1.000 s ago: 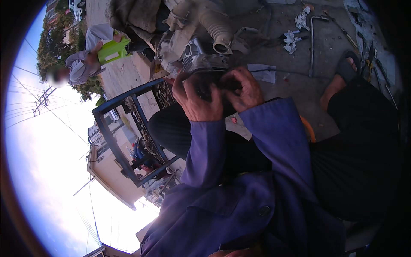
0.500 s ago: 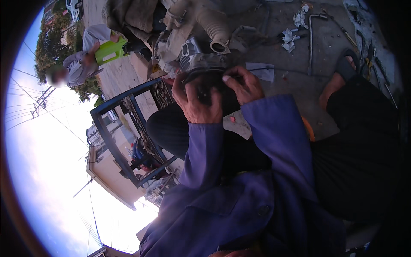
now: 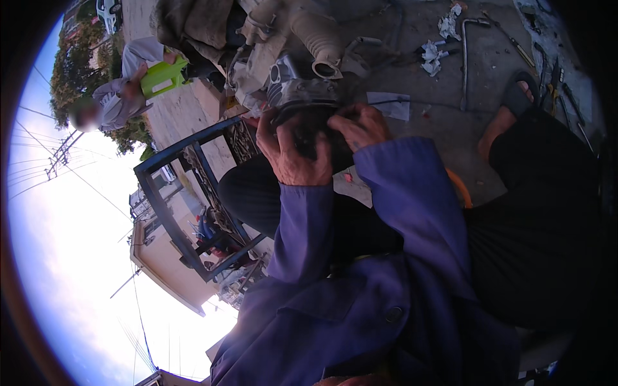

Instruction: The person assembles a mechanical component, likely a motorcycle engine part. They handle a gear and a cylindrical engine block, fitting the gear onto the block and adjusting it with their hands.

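Note:
A grey metal engine part [image 3: 301, 91] with a round port and a black rim is in front of me. My left hand [image 3: 296, 154] grips its near left side, fingers curled around the dark underside. At the right end of the black rim, the fingers of my right hand [image 3: 362, 128] are bent and pressed together at the edge. Whatever they pinch is hidden by the fingers and shadow. Just beyond the part lies a dusty ribbed hose [image 3: 318, 40] with an open end.
A blue metal frame [image 3: 161, 193] stands to the left. On the ground at right are an L-shaped wrench [image 3: 465, 64], crumpled paper [image 3: 432, 59], several hand tools [image 3: 563, 96] and a small clear plastic bag [image 3: 389, 106]. Another person [image 3: 119, 103] holding something green is at far left.
My right hand has shifted slightly left along the rim, its fingers curling in more. My left hand keeps its grip on the engine part.

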Action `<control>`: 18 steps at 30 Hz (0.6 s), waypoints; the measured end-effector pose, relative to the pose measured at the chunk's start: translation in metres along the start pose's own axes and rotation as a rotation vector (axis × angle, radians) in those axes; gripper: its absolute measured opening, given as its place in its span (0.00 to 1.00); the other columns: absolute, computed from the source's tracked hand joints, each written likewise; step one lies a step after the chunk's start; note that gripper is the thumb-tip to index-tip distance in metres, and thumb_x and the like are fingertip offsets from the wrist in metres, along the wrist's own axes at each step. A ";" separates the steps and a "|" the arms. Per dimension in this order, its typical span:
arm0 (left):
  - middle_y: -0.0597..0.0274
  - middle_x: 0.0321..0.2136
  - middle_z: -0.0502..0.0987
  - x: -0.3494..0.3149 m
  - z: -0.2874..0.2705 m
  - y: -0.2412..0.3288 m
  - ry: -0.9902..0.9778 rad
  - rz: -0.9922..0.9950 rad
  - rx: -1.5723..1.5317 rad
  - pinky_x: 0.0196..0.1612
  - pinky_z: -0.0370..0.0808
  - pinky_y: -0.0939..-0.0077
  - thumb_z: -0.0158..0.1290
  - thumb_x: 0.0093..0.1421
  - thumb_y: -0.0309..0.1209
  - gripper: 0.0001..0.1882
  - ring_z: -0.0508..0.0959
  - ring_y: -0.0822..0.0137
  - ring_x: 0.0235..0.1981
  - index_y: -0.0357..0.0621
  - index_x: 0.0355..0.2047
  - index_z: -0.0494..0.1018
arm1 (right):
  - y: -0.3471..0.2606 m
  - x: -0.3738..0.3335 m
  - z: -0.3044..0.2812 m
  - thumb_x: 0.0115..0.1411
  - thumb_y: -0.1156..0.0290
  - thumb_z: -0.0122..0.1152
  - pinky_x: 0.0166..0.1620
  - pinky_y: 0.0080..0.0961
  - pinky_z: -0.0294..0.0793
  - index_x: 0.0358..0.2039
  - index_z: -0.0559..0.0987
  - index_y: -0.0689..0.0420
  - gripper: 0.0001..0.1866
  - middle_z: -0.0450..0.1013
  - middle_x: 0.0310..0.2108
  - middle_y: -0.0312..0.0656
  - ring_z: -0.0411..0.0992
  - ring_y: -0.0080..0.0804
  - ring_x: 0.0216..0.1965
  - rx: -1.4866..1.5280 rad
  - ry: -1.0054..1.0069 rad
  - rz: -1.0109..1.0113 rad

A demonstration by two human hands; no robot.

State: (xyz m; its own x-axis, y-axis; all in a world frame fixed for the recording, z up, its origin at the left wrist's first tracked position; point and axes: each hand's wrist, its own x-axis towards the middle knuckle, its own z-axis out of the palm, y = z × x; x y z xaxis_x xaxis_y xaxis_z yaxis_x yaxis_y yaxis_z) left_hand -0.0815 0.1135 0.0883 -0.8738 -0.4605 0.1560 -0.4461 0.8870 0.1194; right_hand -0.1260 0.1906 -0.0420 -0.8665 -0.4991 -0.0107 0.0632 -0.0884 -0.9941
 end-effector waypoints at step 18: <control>0.61 0.49 0.79 0.009 -0.016 -0.009 -0.101 0.321 0.159 0.57 0.71 0.57 0.66 0.43 0.24 0.19 0.73 0.50 0.51 0.47 0.39 0.82 | -0.016 0.006 -0.004 0.56 0.68 0.66 0.24 0.24 0.75 0.35 0.83 0.65 0.12 0.78 0.24 0.41 0.76 0.25 0.22 0.757 -0.060 0.791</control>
State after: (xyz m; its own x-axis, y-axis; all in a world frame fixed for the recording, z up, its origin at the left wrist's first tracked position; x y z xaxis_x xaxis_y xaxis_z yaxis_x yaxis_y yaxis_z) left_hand -0.0826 0.1009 0.1048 -0.9853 -0.1593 0.0619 -0.1638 0.9837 -0.0745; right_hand -0.1341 0.1925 -0.0263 -0.4227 -0.6876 -0.5904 0.8963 -0.2207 -0.3846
